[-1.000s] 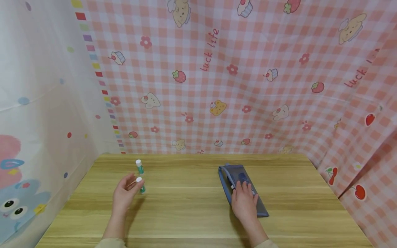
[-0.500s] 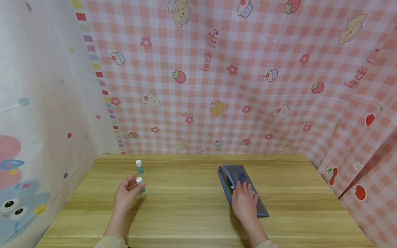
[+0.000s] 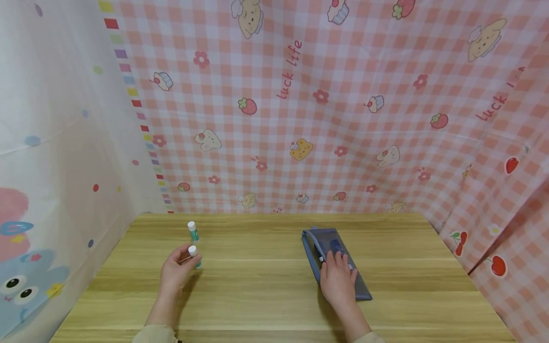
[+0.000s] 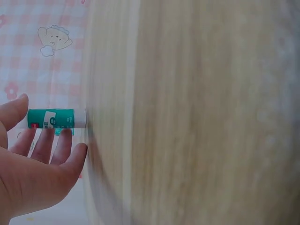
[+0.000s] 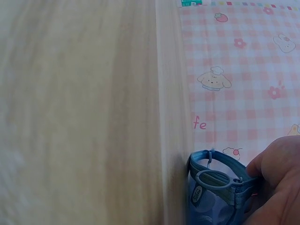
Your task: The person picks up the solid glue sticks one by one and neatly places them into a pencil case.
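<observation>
In the head view a green glue stick with a white cap (image 3: 192,250) stands upright on the table at the left. My left hand (image 3: 177,269) holds it between thumb and fingers, which lie on either side of it in the left wrist view, where its green label (image 4: 51,118) shows. On the right a blue-grey zippered pencil pouch (image 3: 361,288) lies slanted, its long left side gaping. My right hand (image 3: 338,282) rests on it with fingers extended, thumb by the opening. In the right wrist view the unzipped edge (image 5: 215,178) shows; what is inside is mostly hidden.
A second green glue stick (image 3: 193,230) stands upright just behind the first one. Both are on a wooden table (image 3: 257,295). A pink checked cloth (image 3: 274,119) hangs along the table's back edge, and a white printed cloth (image 3: 68,143) hangs at the left.
My left hand has shifted slightly right, and its fingers have drawn in around the nearer glue stick. My right hand and the pouch have stayed put.
</observation>
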Motion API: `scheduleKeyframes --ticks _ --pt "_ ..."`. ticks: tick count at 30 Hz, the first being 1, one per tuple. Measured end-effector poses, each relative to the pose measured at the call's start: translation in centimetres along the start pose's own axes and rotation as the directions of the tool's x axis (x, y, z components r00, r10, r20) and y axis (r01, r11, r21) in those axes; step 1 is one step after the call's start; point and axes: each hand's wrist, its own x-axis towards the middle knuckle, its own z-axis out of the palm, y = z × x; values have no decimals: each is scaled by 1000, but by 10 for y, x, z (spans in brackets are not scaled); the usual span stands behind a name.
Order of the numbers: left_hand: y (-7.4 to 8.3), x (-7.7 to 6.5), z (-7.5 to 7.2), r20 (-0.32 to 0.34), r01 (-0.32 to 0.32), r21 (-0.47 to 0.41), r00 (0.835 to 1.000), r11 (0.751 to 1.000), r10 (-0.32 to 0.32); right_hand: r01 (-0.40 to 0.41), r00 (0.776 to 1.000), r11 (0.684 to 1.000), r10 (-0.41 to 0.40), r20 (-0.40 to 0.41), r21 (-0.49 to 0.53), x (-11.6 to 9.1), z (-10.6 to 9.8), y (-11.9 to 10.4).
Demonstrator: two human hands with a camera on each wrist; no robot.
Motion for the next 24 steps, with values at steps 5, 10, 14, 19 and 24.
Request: scheduleKeyframes --ticks 5,10,14,19,24 --pt "-1 2 2 -13 -9 10 1000 1000 9 0 1000 1000 0 7 -10 0 0 -2" --pt "-3 3 3 -42 -24 40 999 999 26 -7 1000 1000 7 9 -7 0 1 -1" --pt "-5 4 4 -68 -42 43 997 998 45 -9 1000 1000 9 14 -6 0 1 -1" --pt "-6 4 4 -86 -55 38 995 998 58 -11 1000 1000 11 17 -3 0 1 -1" --pt "-5 3 5 -89 -53 52 994 997 58 -4 1000 1000 4 15 -1 -1 -1 -2"
